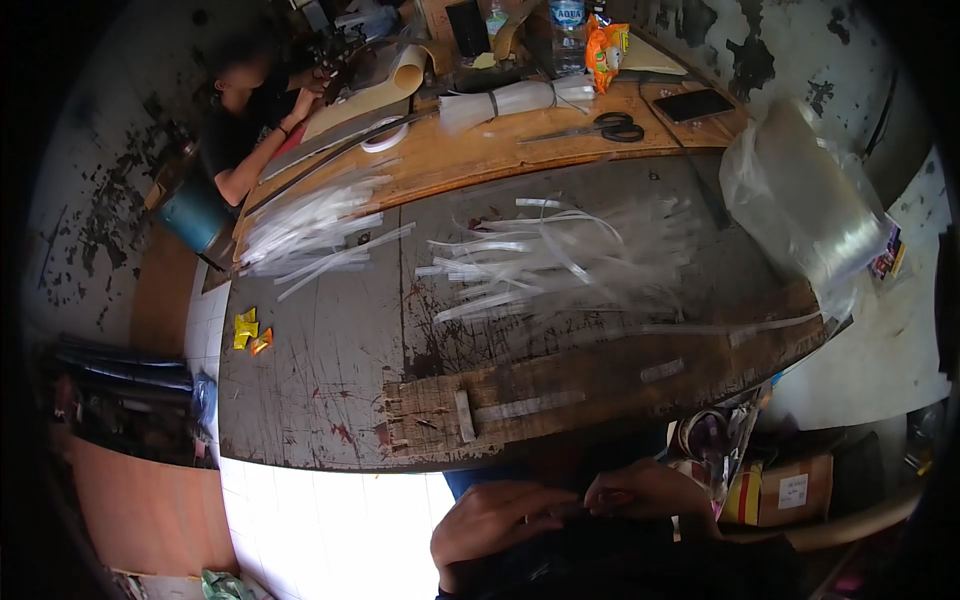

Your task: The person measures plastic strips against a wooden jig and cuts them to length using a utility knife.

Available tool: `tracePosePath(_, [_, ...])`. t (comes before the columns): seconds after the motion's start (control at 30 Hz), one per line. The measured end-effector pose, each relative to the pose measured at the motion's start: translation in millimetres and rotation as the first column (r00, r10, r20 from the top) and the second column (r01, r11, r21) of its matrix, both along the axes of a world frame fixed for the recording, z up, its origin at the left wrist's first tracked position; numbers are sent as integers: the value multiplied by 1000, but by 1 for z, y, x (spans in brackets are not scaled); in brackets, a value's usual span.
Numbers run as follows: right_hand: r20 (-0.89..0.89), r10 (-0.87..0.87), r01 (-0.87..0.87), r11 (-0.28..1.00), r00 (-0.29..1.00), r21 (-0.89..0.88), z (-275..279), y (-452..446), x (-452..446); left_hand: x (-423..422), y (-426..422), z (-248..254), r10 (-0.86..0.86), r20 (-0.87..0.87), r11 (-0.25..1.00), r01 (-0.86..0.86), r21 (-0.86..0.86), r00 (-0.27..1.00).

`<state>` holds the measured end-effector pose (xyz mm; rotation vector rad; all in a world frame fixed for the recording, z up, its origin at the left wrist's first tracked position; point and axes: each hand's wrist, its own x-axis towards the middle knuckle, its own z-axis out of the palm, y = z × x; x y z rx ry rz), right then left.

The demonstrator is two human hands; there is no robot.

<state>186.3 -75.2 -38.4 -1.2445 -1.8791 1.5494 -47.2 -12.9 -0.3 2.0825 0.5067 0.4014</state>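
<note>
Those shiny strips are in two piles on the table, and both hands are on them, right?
Not quite: the head view shows the left hand and right hand off the table, past its near edge. The shiny strips do lie in two piles.

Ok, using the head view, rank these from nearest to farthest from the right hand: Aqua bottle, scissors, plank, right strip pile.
From the right hand:
1. Plank, just ahead, along the near edge.
2. Right strip pile, beyond the plank.
3. Scissors, past the pile.
4. Aqua bottle, at the back.
</note>
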Motion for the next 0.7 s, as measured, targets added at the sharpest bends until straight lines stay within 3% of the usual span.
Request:
tracePosePath(0.07, [48,1,1,999,999,-39,8,4,8,-34,15,11,29,122,998,-23,-52,992])
tracePosePath(0.23, [175,-46,32,996,983,79,1,-2,27,-57,25,-3,151,-9,985,-151,-89,989])
tracePosePath(0.27, [222,-3,8,1000,975,-21,7,-1,30,-55,24,-7,155,-26,984,-157,-86,988])
tracePosePath(0.4, [185,-65,56,997,981,53,-6,-4,22,-51,24,-12,172,-55,982,-176,-75,984])
tracePosePath(0.47, [494,-66,16,994,867,105,-12,-7,13,-52,24,-14,184,-64,979,-188,-74,981])
tracePosePath(0.5, [500,-62,11,994,864,105,-11,-8,11,-52,25,-15,194,-61,977,-198,-80,979])
tracePosePath(0.57, [690,10,-19,1000,724,5,-9,-10,6,-54,26,-16,198,-58,976,-202,-79,978])
tracePosePath(0.7, [683,25,-72,997,730,41,-9,-13,14,-54,24,-18,184,-61,979,-188,-73,981])
